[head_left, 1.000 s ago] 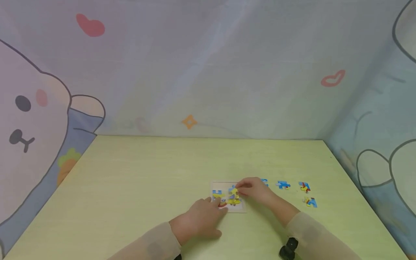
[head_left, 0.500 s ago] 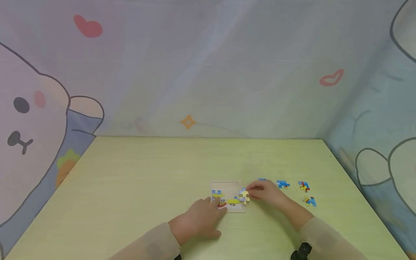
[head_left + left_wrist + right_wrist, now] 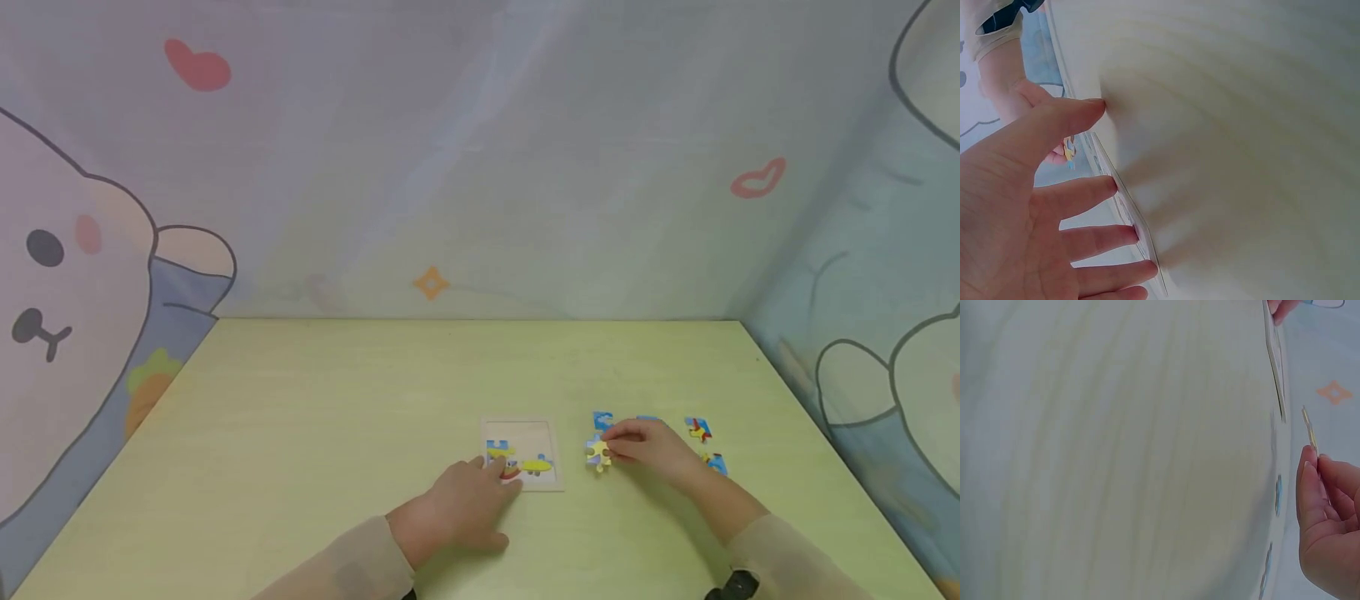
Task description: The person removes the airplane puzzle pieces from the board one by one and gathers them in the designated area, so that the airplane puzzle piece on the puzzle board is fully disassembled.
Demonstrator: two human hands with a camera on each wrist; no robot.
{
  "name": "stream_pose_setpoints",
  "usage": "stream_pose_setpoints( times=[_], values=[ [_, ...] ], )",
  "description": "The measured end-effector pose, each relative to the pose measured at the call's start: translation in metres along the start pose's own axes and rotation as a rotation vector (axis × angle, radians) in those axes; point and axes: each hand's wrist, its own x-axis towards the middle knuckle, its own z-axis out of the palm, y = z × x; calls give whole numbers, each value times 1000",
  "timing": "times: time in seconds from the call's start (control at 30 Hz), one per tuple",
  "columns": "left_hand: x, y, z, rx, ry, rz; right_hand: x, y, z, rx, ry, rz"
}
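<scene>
My left hand [image 3: 467, 506] lies with spread, straight fingers on the lower left part of a small square puzzle tray [image 3: 527, 433]. A few pieces with yellow and blue print sit in the tray's lower half; the fingers hide some of them. In the left wrist view the fingertips touch the tray's edge. To the right of the tray, my right hand [image 3: 654, 450] pinches a yellow and light-blue jigsaw piece [image 3: 597, 454] between thumb and fingertips. The right wrist view shows this piece [image 3: 1309, 425] edge-on, raised off the table.
Loose jigsaw pieces lie around the right hand: a blue one [image 3: 603, 420] behind it, another blue one [image 3: 647, 418] partly hidden, and two with red or yellow print [image 3: 698, 429] farther right. A printed cloth [image 3: 480, 167] hangs behind the pale wooden table [image 3: 337, 417].
My right hand has carried the pinched jigsaw piece rightward, from over the tray to beside it, uncovering the tray's upper right area. The left hand stays on the tray.
</scene>
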Motion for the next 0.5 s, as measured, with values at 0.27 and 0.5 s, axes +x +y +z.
stream_pose_setpoints(
  times=[0.27,0.5],
  values=[
    [-1,0,0,-6,16,1,-12,11,-23,43,37,42],
    [1,1,-3,-18,9,-10,-19,21,-40,-5,55,53]
  ],
)
